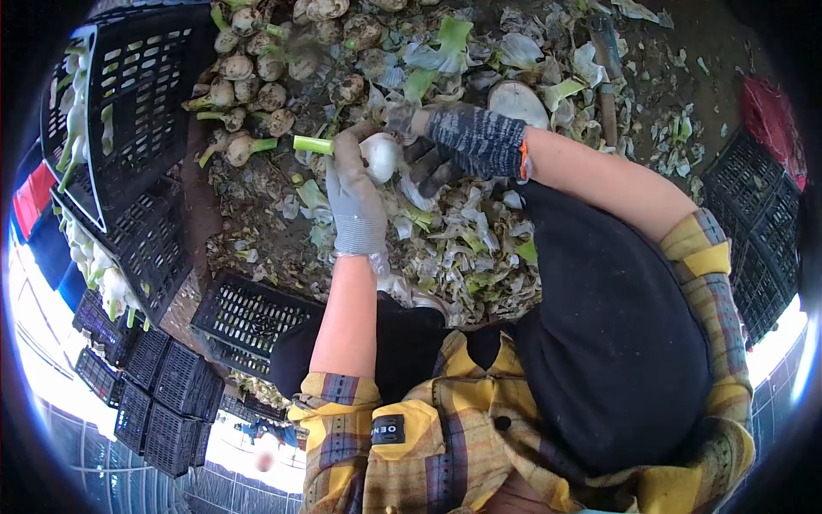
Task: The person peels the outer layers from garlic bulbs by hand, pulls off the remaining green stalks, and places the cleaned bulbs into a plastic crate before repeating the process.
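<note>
A white garlic bulb [380,158] with a short cut green stem [313,145] is in my left hand [352,176], which wears a light grey glove. The stem sticks out to the left past the fingers. Close against the bulb's right side is my right hand [458,141], in a darker glove with a striped knit cuff. Its dark lower fingers are spread apart, while the upper fingertips reach over the bulb. Torn garlic skins [462,231] lie below both hands. Unpeeled, soil-covered garlic bulbs [248,86] are heaped to the upper left.
Black slatted crates [141,94] stand at the left, with white bulbs [103,274] along them. Another black crate [248,313] sits by my left knee. A round pale object [518,104] and a long-handled tool [607,107] lie among the peelings. More crates [758,206] are at right.
</note>
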`<state>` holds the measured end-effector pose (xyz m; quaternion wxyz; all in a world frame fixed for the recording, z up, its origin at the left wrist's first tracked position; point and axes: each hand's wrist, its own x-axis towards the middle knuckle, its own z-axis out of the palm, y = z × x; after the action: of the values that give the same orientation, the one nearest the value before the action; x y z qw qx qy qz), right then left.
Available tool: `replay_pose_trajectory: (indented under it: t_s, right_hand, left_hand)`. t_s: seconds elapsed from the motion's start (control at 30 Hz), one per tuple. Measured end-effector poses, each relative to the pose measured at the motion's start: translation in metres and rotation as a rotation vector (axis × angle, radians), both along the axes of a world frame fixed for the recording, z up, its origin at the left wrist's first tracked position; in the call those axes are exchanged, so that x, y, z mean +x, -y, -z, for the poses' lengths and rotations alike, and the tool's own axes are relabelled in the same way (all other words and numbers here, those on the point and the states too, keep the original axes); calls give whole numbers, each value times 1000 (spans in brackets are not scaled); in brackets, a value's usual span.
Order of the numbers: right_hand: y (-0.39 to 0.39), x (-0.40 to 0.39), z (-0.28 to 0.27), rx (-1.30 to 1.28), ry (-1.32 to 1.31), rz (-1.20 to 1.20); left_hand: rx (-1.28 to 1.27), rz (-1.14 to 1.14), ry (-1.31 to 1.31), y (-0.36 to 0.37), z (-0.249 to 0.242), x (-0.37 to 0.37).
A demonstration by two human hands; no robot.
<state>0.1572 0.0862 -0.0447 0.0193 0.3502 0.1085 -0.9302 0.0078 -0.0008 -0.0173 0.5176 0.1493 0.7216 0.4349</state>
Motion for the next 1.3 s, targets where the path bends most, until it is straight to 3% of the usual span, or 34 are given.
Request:
replay_pose_trajectory:
  t_s: [0.03,0.07,0.17,0.23,0.3,0.47,0.53,0.6,0.7,0.73,0.83,0.87,0.97,1.03,1.07,1.13,1.2,1.27,1.3]
  right_hand:
    - [3,-3,1,-16,-72,-1]
    - [5,-7,10,478,-209,-153]
    - [10,-8,8,111,-136,79]
    - [5,-7,7,385,-121,-88]
    - [4,-4,13,481,-106,-140]
    - [4,-5,5,227,-7,-27]
    - [-2,-10,-5,483,-78,-49]
    - [-14,-16,-34,592,202,-380]
    - [-4,-17,-6,1190,224,-420]
    - [-1,-16,-3,1212,225,-318]
    - [-8,-14,-11,693,366,-269]
    - [-4,-6,18,1321,330,-391]
    - [-1,-9,6,541,326,-101]
    - [9,-7,35,773,-50,81]
    - [12,-7,41,922,-66,93]
    - [-3,-18,-12,286,132,-18]
    - [-2,-14,3,761,72,-146]
    - [2,-10,11,975,131,-132]
    - [1,-12,11,838,160,-36]
  left_hand:
    - [13,-3,-4,1,3,-1]
    - [26,-7,-8,4,8,-3]
    - [-20,-27,-40,1,0,5]
    - [-21,-28,-49,1,-1,8]
    - [35,-10,-38,3,5,7]
    - [36,-63,-85,2,2,6]
    - [29,-103,-82,0,2,8]
    - [58,-166,-45,-2,3,11]
    - [40,-160,-107,-3,2,13]
    - [28,-161,-91,-3,2,11]
    - [-5,-198,5,-6,-3,7]
    - [-11,-231,68,-9,-8,7]
    - [-22,-293,166,-10,-7,5]
    - [-3,-322,227,-10,-5,4]
    - [17,-338,271,-9,-5,3]
    - [34,-327,287,-7,-2,2]
    - [25,-275,229,-6,2,0]
    - [-79,-268,143,-8,-3,3]
    - [-131,-264,101,-10,-6,5]
